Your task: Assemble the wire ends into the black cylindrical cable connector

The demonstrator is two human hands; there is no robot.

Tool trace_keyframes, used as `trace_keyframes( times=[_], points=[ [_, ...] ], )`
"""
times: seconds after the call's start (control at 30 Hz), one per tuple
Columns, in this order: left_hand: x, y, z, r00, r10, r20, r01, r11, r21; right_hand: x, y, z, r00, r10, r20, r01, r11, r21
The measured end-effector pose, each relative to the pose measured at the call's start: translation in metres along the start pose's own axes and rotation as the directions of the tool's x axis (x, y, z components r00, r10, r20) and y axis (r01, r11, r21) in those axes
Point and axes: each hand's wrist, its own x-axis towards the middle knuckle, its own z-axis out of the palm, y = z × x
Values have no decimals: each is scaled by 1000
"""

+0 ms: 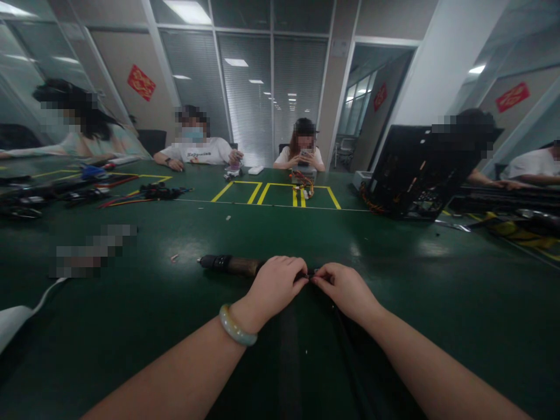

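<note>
A pen-shaped electric screwdriver (238,266), black with a brownish grip, lies sideways on the green table. Its metal tip points left, and its rear end is hidden under my left hand (280,277). The fingers of that hand are closed around the tool's rear end. Close beside it, my right hand (345,286) pinches a small dark piece where the cable meets the screwdriver; the fingers hide its exact shape. From there a black cable (341,326) runs down toward me over the table edge area. Both hands' fingertips nearly touch.
Bundles of cables (160,191) lie at the back left. A black computer case (420,175) stands at the right, with a person behind it. Wires (304,182) sit among yellow tape marks (262,192). A blurred-out flat object (94,251) lies left. Several people sit around the table.
</note>
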Motion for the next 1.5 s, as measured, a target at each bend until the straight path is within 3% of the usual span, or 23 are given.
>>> trace_keyframes(
  times=[0.27,0.53,1.5],
  points=[
    [0,1,-2,999,35,7,-34,999,-3,1,-3,-2,1000,-1,6,2,1000,-5],
    [-1,1,-1,1000,-9,-8,9,1000,-10,0,-7,-4,999,30,31,-30,1000,-3],
    [0,2,-2,1000,-5,-5,5,1000,-5,-1,-4,-3,1000,-9,19,10,1000,-20]
  ],
)
